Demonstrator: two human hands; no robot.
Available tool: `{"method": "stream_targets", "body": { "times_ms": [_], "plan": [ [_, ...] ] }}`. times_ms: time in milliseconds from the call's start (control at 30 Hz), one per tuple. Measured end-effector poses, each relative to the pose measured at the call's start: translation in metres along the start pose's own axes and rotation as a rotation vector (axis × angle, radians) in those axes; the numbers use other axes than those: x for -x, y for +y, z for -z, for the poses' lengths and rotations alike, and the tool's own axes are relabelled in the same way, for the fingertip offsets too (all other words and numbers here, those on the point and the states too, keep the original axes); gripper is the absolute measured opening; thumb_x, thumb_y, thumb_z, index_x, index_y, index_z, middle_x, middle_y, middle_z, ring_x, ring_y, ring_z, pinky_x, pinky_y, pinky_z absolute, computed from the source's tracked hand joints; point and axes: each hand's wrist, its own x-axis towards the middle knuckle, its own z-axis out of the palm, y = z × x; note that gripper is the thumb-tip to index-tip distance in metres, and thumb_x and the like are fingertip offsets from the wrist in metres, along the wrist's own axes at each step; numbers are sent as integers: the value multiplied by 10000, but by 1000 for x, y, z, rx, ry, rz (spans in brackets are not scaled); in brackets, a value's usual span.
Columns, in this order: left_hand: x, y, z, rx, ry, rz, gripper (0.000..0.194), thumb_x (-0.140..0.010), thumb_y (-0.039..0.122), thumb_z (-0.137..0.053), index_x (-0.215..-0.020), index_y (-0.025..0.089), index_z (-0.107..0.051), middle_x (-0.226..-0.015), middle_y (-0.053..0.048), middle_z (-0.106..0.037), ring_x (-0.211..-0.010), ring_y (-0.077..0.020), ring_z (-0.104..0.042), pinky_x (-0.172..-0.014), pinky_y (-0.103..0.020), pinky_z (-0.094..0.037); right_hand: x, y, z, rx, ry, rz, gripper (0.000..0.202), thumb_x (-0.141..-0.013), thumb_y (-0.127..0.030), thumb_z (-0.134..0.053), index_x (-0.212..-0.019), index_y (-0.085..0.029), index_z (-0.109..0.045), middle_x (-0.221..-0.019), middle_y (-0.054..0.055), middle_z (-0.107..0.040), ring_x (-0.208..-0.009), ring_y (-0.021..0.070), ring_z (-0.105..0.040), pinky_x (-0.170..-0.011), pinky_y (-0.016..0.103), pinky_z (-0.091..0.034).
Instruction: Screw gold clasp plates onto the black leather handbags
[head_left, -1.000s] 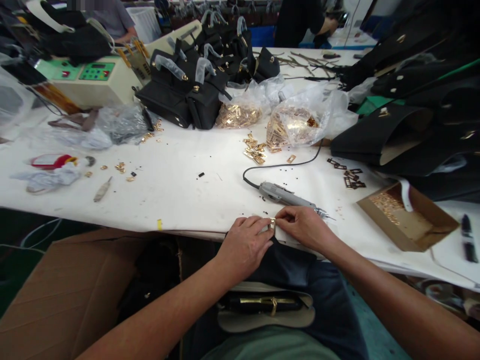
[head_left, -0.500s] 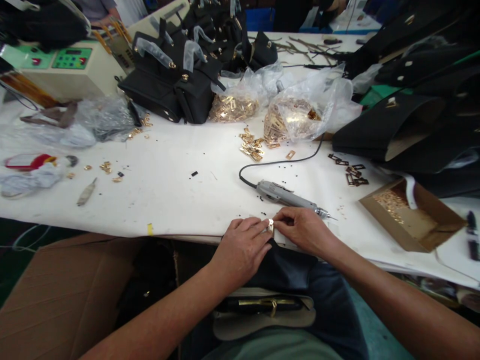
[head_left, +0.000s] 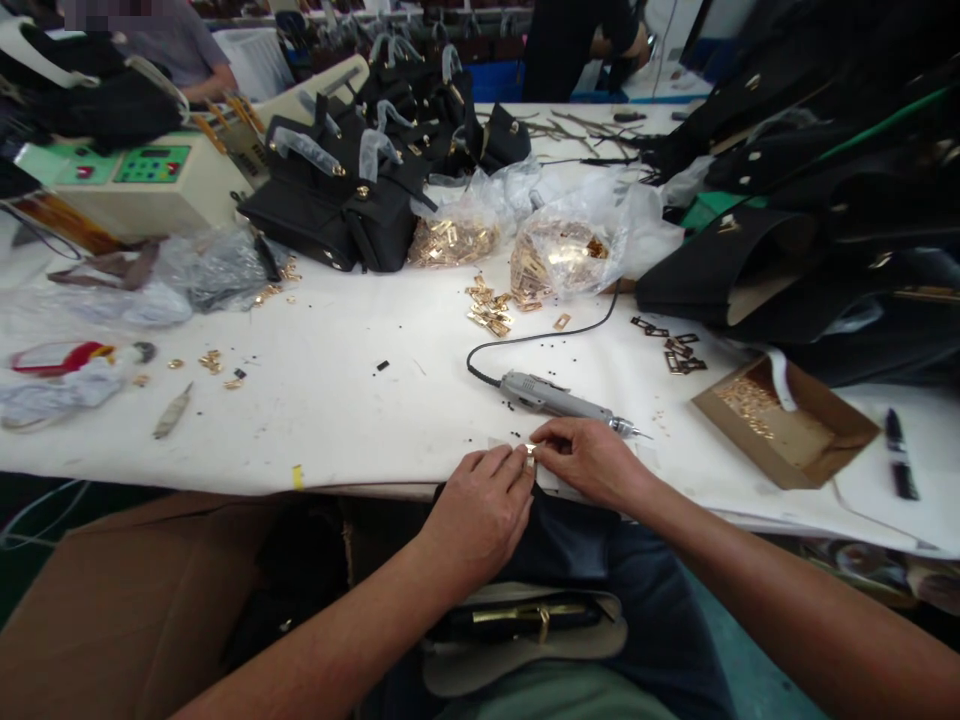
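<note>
A black bag (head_left: 566, 545) lies across my lap with its front flap up against the table edge. At that edge sits a small shiny gold metal fitting (head_left: 530, 456). My left hand (head_left: 484, 510) is closed over the flap, fingers pressed together beside the fitting; its thumb is hidden. From the other side, my right hand (head_left: 589, 460) pinches the fitting between thumb and forefinger. Just beyond my right hand lies a grey electric screwdriver (head_left: 559, 397), its bit pointing right. The bag's opening with a gold zipper (head_left: 517, 614) faces me.
Plastic bags of gold fittings (head_left: 562, 258) stand mid-table, loose gold frames (head_left: 489, 308) before them. A cardboard box (head_left: 787, 430) with small gold parts and a black marker (head_left: 900, 455) lie right. Finished black handbags (head_left: 337, 200) and a control machine (head_left: 150, 190) stand back left. Co-workers are behind.
The camera view has tilted up a little and shifted right. Both hands stay at the gold fitting, with only slight finger movement.
</note>
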Motion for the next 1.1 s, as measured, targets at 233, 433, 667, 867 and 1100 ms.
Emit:
{"method": "stream_targets", "body": {
  "times_ms": [233, 433, 667, 867, 1100],
  "plan": [
    [0, -3, -8, -11, 110, -38, 332, -975, 188, -526, -1281, 139, -645, -1357, -111, -663, -1207, -298, -602, -958, -454, -514, -3, 0, 23, 491, 281, 93, 331, -874, -337, -723, -1186, -228, -696, -1142, 106, -696, -1054, 294, -624, -922, 411, -471],
    [-1, -3, -12, -39, 164, -56, 295, -960, 181, -543, -1220, 155, -682, -1320, -114, -687, -1149, -301, -635, -923, -453, -535, -20, 8, 34, 481, 164, 39, 326, -911, -334, -678, -1218, -227, -674, -1108, 94, -693, -1042, 262, -620, -883, 362, -461],
    [-1, -2, -13, -6, 181, -20, 282, -963, 220, -564, -1204, 177, -704, -1311, -98, -696, -1149, -295, -639, -1050, -519, -492, 4, 18, 99, -469, 311, -5, 303, -936, -471, -558, -1044, -208, -664, -886, 45, -716, -788, 213, -676, -672, 311, -519],
    [-1, -5, -15, -21, 167, -59, 301, -974, 232, -554, -1216, 132, -702, -1322, -124, -686, -1175, -295, -629, -996, -471, -562, 13, 50, 118, -623, 809, -158, 401, -730, -500, -819, -906, -169, -679, -570, -11, -622, -474, 138, -531, -438, 238, -415],
    [-2, -3, -15, 8, 187, -47, 301, -982, 228, -541, -1224, 133, -695, -1324, -120, -685, -1181, -296, -636, -1031, -482, -561, 14, 60, 101, -651, 1008, -186, 383, -720, -503, -820, -818, -161, -677, -509, -19, -604, -410, 122, -504, -379, 225, -399]
  ]
}}
